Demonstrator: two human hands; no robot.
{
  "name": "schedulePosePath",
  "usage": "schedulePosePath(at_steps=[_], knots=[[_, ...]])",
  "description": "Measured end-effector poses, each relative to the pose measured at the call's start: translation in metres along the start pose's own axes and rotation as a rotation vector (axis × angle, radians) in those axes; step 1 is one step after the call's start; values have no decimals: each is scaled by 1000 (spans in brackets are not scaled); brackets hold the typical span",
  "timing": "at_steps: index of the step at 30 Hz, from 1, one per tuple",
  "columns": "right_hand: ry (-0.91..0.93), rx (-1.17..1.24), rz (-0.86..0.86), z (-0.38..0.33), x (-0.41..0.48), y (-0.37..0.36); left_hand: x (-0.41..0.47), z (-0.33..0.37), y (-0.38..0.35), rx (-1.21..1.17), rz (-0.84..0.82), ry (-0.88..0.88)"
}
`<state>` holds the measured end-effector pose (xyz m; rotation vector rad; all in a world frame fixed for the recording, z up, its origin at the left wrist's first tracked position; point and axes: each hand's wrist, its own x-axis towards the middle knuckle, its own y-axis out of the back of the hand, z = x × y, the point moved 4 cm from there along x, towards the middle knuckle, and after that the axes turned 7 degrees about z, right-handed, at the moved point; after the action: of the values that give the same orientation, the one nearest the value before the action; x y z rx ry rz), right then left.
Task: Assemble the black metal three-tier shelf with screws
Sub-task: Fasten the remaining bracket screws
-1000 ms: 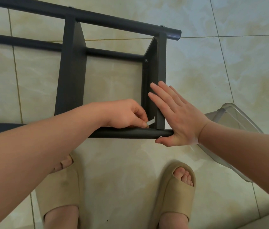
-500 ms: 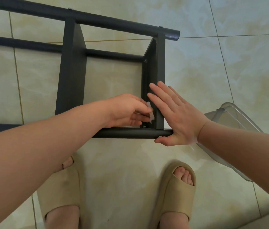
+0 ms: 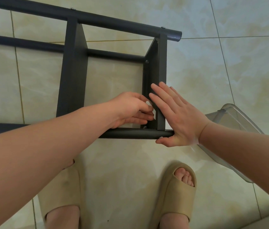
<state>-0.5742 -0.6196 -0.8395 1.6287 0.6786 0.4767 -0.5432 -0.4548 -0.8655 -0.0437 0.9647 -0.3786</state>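
Well, the black metal three-tier shelf (image 3: 71,76) lies on its side on the pale glossy tiled floor (image 3: 229,71), with its round tubes running left to right and its flat panels set across them. The left hand (image 3: 130,109) reaches into the bay beside the end shelf panel (image 3: 161,71). Its fingers are curled and pinch a small whitish flat tool (image 3: 149,103) close against that panel's inner face, just above the near black round tube (image 3: 130,133). What sort of tool it is I cannot tell. A small silver screw head (image 3: 144,127) sits in the corner where panel meets tube, just below the fingertips. The right hand (image 3: 178,116) is spread wide and flat with straight fingers, its palm pressed on the panel's outer face. Its thumb lies under the tube's end, beside a second screw head (image 3: 161,137). Just right of that wrist, a clear plastic container (image 3: 233,116) lies tilted on the tiles, partly hidden by the forearm. Two feet in beige foam slippers (image 3: 176,187) stand below the near tube
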Motion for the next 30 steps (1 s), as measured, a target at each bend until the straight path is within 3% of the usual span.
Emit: schedulePosePath(at_steps=[30], knots=[[1,-1,0,0,0,-1,0,0,0,81,-37,11]])
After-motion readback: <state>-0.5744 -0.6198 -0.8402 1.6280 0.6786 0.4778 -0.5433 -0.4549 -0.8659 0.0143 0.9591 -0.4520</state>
